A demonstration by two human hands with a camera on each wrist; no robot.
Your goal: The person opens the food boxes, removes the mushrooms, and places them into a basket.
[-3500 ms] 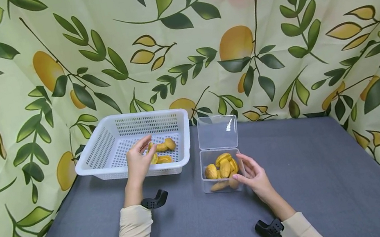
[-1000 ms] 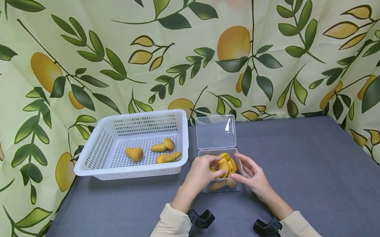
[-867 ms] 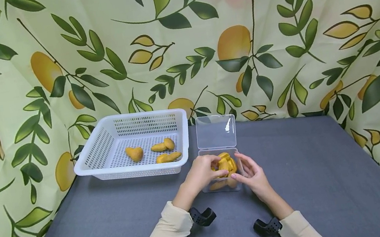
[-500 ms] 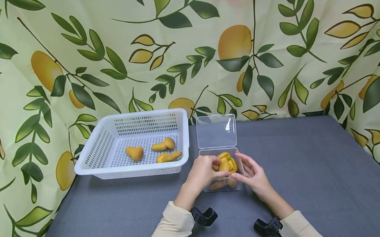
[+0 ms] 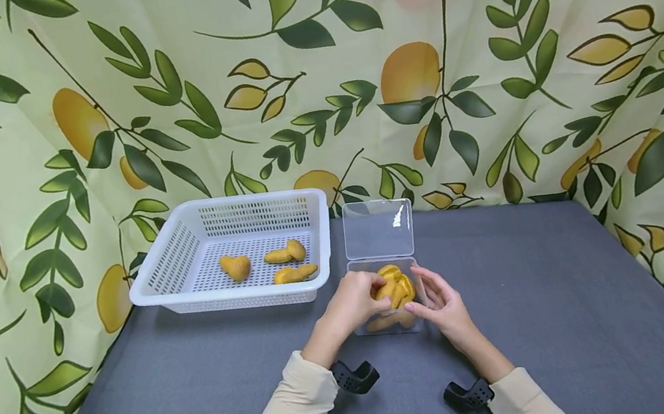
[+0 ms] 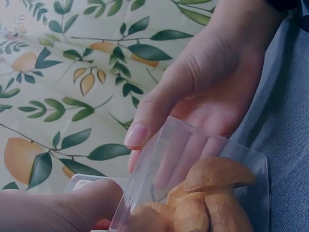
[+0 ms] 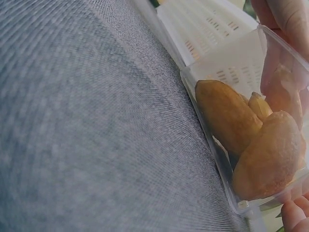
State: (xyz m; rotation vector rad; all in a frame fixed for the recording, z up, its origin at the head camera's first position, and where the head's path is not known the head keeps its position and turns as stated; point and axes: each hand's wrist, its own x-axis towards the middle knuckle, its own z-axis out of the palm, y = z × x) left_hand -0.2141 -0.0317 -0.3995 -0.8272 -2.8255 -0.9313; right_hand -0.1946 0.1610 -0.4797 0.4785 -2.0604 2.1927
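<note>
Yellow-brown mushrooms [image 5: 400, 290] piled in clear box [image 5: 404, 262], just right of centre in head view. Your left hand [image 5: 349, 304] dips over box's left rim, fingers bent at mushrooms; cannot tell whether it pinches one. Your right hand [image 5: 447, 306] rests against box's right side, fingers nearly straight, thumb spread. Lid [image 5: 378, 230] raised behind. White basket [image 5: 216, 296], left of centre, holds three mushrooms [image 5: 237, 268]. Dark table [image 5: 558, 316] beneath, leaf-print cloth [image 5: 356, 152] behind.

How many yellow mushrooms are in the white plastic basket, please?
3: one yellow mushroom leftmost, one right rear, one right front; the white rectangular plastic basket could hide more.
</note>
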